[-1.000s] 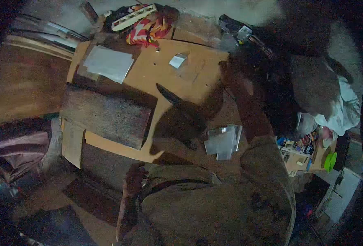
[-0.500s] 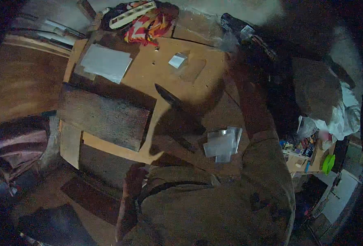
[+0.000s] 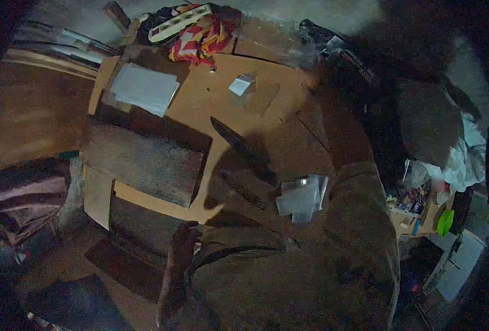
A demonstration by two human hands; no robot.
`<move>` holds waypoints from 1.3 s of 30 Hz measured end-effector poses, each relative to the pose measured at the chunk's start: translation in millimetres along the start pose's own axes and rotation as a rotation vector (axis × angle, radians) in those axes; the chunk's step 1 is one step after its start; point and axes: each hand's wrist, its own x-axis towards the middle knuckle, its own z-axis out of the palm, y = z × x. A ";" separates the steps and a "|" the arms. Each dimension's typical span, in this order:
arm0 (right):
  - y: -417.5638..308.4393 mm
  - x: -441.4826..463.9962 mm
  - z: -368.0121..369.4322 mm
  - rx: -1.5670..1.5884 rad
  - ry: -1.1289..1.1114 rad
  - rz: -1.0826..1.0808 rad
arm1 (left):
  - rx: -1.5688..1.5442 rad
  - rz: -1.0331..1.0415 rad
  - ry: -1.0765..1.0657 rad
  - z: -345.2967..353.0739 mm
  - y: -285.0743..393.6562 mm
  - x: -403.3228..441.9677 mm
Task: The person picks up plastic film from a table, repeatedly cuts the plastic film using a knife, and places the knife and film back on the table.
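Note:
My left hand (image 3: 183, 243) is low in the view, close to my lap and beside the dark board edge. Its fingers are curled, and a small pale bit shows at them that I cannot make out. My right arm stretches up along the right side of the table; the right hand (image 3: 312, 83) is dark and smeared at the table's far right edge, so its fingers do not show clearly. Between the hands lie a dark knife-like blade (image 3: 228, 132), partly in shadow, and several clear plastic packets (image 3: 304, 199). A small whitish packet (image 3: 240, 84) sits farther back.
A worn wooden board (image 3: 142, 160) and a stack of pale plastic sheets (image 3: 145, 88) occupy the table's left side. At the back are a power strip (image 3: 181, 23) and a red-and-yellow cloth (image 3: 194, 44). A green object (image 3: 445, 222) and small items stand at right.
The view has shifted slightly and the table looks darker. Near the right hand the shadow on the table has changed. My left hand's fingers have moved a little; the table items lie as before.

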 end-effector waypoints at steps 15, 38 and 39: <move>16.8 7.0 9.8 0.367 -0.225 -0.059 | -0.333 0.045 -0.110 -0.2 -45.5 14.5; 83.6 -22.4 -19.9 -0.087 -0.107 -0.026 | 0.001 0.160 -0.066 1.5 -63.2 27.6; 84.1 -23.3 -18.4 -0.089 -0.109 -0.017 | -0.144 0.081 -0.079 1.8 -64.1 28.6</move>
